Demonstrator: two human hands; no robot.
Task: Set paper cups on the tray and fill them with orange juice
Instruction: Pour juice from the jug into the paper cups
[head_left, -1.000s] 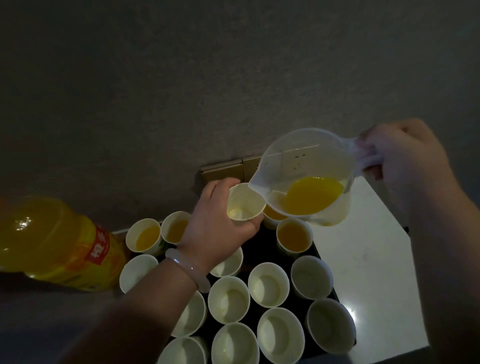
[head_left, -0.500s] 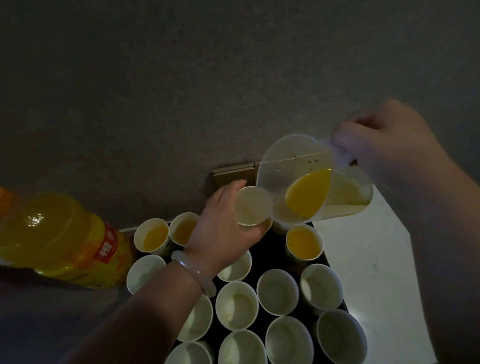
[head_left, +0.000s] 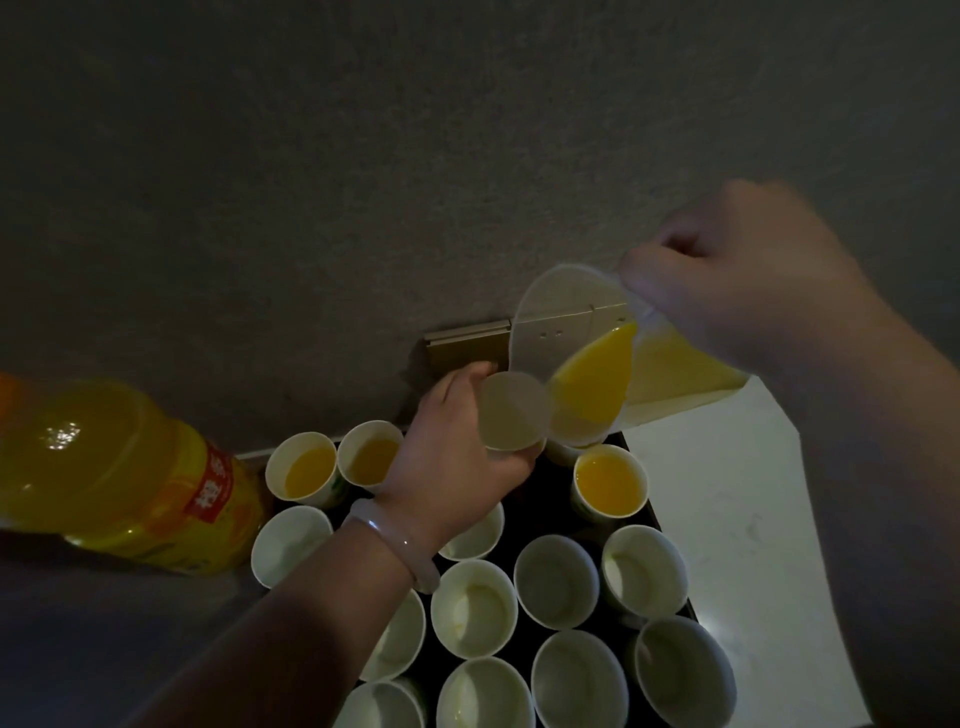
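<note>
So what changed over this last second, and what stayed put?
The right hand tipped the jug steeply, running its juice toward the spout beside the paper cup, which the left hand keeps gripping above the tray. No new grasp or release. The bottle and three filled cups stayed put.

Dim, murky frame; faint glare on white counter (head_left: 737, 525); blurred, wide-angle edges.

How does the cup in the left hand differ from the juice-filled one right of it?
The held cup is raised in the left hand beside the jug; the filled cup stands on the tray. The held cup shows no orange inside; the filled cup holds juice. Both are pale paper cups.
</note>
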